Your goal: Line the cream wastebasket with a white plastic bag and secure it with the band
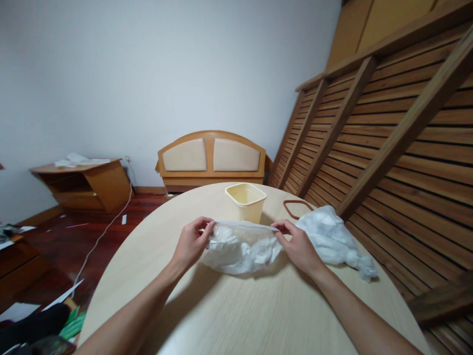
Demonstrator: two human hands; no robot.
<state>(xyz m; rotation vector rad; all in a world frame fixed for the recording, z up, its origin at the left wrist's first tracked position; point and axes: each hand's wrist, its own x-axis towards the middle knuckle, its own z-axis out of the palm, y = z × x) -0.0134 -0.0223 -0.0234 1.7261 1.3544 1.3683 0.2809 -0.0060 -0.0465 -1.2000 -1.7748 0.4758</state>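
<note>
Near the middle of the round table point(236, 305), the left hand point(192, 242) and right hand point(298, 245) each pinch an end of the taut top edge of the white plastic bag point(242, 251), where a harder pull might tear the thin film or tip the yellow bin point(246, 201) behind.

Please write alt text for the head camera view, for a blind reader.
The left hand and right hand pinch the taut top edge of a white plastic bag on a round pale table. Behind it are a cream bin, a second bag and a brown loop.
</note>
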